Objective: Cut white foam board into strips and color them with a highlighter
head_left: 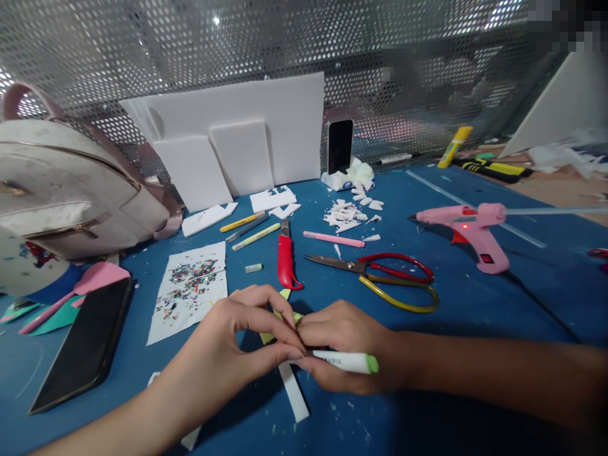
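My right hand (pixel 342 345) is closed around a white acrylic marker (pixel 346 361) with a light green end, which points to the right. Thumb and fingertips of my left hand (pixel 251 329) are pinched together, meeting the right fingers by the marker's other end. What the left fingertips grip is hidden. A strip coloured yellow-green (pixel 266 337) shows partly behind the left fingers. Below both hands, a narrow white strip (pixel 294 394) lies on the blue table. Just beyond them lie a red-handled knife (pixel 285 256) and a small pale cap (pixel 253 268).
Scissors (pixel 399 272) and a pink glue gun (pixel 468 221) lie right. Several pens, including a pink marker (pixel 332 239), sit beyond, near white scraps (pixel 344 215). Left are a sheet with beads (pixel 164 316), a black phone (pixel 88 342) and a backpack (pixel 71 183). White boards (pixel 294 133) lean behind.
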Tool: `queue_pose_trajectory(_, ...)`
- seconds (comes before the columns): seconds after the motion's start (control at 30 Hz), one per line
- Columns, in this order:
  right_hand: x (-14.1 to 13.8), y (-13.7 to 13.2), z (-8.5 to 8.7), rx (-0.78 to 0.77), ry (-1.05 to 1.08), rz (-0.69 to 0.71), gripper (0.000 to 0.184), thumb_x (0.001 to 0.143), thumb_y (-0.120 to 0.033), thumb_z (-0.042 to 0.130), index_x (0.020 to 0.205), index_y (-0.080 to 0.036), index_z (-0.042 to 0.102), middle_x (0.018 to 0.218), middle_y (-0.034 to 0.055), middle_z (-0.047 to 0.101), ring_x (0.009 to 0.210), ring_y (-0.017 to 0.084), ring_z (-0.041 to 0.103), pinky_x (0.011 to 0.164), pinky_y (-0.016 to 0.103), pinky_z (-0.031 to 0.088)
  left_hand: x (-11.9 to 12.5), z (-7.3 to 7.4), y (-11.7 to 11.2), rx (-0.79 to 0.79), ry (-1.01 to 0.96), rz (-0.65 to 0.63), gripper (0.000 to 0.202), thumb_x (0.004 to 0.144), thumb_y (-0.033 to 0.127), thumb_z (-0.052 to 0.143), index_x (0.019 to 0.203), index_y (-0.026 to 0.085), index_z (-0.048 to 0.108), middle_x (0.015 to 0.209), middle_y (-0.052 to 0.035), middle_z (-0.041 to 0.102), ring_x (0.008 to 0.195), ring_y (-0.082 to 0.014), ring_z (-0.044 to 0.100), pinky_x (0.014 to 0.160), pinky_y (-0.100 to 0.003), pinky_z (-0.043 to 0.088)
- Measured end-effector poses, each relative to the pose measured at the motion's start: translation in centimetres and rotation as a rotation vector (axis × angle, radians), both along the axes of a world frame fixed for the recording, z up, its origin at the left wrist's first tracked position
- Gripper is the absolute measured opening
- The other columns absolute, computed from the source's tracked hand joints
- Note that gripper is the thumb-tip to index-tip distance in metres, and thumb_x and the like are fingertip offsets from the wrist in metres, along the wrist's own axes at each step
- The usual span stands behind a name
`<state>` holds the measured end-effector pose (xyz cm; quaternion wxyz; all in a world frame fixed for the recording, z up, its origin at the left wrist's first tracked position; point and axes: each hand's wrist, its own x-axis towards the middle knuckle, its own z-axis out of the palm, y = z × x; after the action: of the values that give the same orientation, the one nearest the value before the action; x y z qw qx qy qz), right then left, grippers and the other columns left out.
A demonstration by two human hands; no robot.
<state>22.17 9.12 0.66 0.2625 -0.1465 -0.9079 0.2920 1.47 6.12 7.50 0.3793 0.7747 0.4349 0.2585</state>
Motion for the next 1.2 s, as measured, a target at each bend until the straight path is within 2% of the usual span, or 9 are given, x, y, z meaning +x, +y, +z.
queue_pose_trajectory(0.17, 0.0, -0.1, -0.1, -0.001, -0.006, -0.018, 0.023, 0.093, -0.032, 0.051, 0.078, -0.018, 0.060, 0.071, 0.0011, 0.061, 0.061, 0.013, 0.056, 0.054, 0.023, 0.038, 0.1, 0.1, -0.2, -0.030, -0.005, -0.004, 0.014, 0.085, 0.021, 0.071, 0.076, 0.030, 0.078, 0.089, 0.0029, 0.069, 0.085, -0.0114, 0.068, 0.078, -0.024, 0.054)
queue_pose_trajectory(0.37, 0.1, -0.3, 0.0, -0.026, -0.040, -0.015, 0.018, 0.094, -0.030, 0.054, 0.087, -0.017, 0.063, 0.084, 0.0054, 0.069, 0.074, 0.015, 0.066, 0.064, 0.022, 0.045, 0.3, 0.3, -0.6, 0.074, 0.096, -0.004, 0.016, 0.084, 0.019, 0.069, 0.072, 0.028, 0.075, 0.090, 0.0042, 0.069, 0.085, -0.0110, 0.067, 0.079, -0.025, 0.050)
queue_pose_trajectory(0.57, -0.3, -0.3, 0.1, -0.011, 0.012, -0.084, 0.024, 0.093, -0.029, 0.050, 0.083, -0.015, 0.067, 0.072, 0.0031, 0.068, 0.060, 0.015, 0.062, 0.053, 0.025, 0.038, 0.4, 0.3, -0.2, 0.032, 0.049, 0.016, 0.019, 0.086, 0.017, 0.065, 0.073, 0.027, 0.073, 0.091, 0.0047, 0.067, 0.084, -0.0089, 0.066, 0.078, -0.021, 0.049)
queue_pose_trajectory(0.7, -0.3, -0.3, 0.2, -0.054, 0.055, -0.070, 0.025, 0.091, -0.025, 0.054, 0.104, -0.015, 0.072, 0.095, 0.0059, 0.077, 0.077, 0.015, 0.071, 0.066, 0.022, 0.046, 0.2, 0.5, 1.3, 0.086, 0.048, 0.032, 0.017, 0.088, 0.018, 0.065, 0.075, 0.024, 0.074, 0.089, 0.0029, 0.069, 0.081, -0.0092, 0.066, 0.074, -0.021, 0.050)
queue_pose_trajectory(0.77, -0.2, -0.4, 0.1, -0.067, 0.061, -0.048, 0.029, 0.092, -0.025, 0.054, 0.115, -0.016, 0.071, 0.103, 0.0046, 0.077, 0.083, 0.014, 0.072, 0.072, 0.021, 0.047, 0.3, 0.8, 2.9, 0.143, 0.063, 0.030, 0.015, 0.089, 0.020, 0.064, 0.079, 0.023, 0.075, 0.089, 0.0017, 0.070, 0.080, -0.0102, 0.065, 0.073, -0.023, 0.050)
queue_pose_trajectory(0.9, 0.0, -0.4, 0.1, -0.092, 0.068, -0.011, 0.032, 0.094, -0.026, 0.053, 0.118, -0.016, 0.071, 0.102, 0.0040, 0.077, 0.079, 0.012, 0.071, 0.072, 0.020, 0.047, 1.9, 1.4, 8.0, 0.274, 0.141, -0.018, 0.015, 0.092, 0.023, 0.062, 0.083, 0.020, 0.074, 0.094, -0.0014, 0.072, 0.088, -0.0135, 0.065, 0.079, -0.027, 0.050)
queue_pose_trajectory(0.97, 0.0, -0.4, 0.2, -0.110, 0.072, 0.001, 0.032, 0.094, -0.025, 0.053, 0.118, -0.015, 0.071, 0.102, 0.0045, 0.077, 0.080, 0.012, 0.070, 0.073, 0.019, 0.047, 3.6, 1.2, 11.1, 0.332, 0.211, -0.034, 0.016, 0.094, 0.030, 0.062, 0.090, 0.018, 0.071, 0.098, -0.0034, 0.071, 0.090, -0.0153, 0.065, 0.085, -0.034, 0.053)
queue_pose_trajectory(1.07, 0.1, -0.3, 0.4, -0.122, 0.081, 0.016, 0.031, 0.094, -0.024, 0.054, 0.118, -0.015, 0.072, 0.102, 0.0048, 0.077, 0.081, 0.012, 0.071, 0.074, 0.018, 0.046, 6.6, 0.5, 16.0, 0.391, 0.329, -0.030, 0.030, 0.095, 0.038, 0.061, 0.117, 0.017, 0.061, 0.119, -0.0075, 0.064, 0.102, -0.0208, 0.065, 0.088, -0.043, 0.055)
queue_pose_trajectory(1.2, 0.3, -0.3, 0.4, -0.130, 0.109, 0.035, 0.031, 0.093, -0.022, 0.054, 0.118, -0.012, 0.072, 0.101, 0.0053, 0.077, 0.080, 0.012, 0.070, 0.074, 0.016, 0.046, 10.5, -0.5, 21.3, 0.439, 0.424, -0.006, 0.033, 0.095, 0.038, 0.060, 0.123, 0.019, 0.059, 0.126, -0.0088, 0.061, 0.107, -0.0220, 0.063, 0.091, -0.044, 0.055)
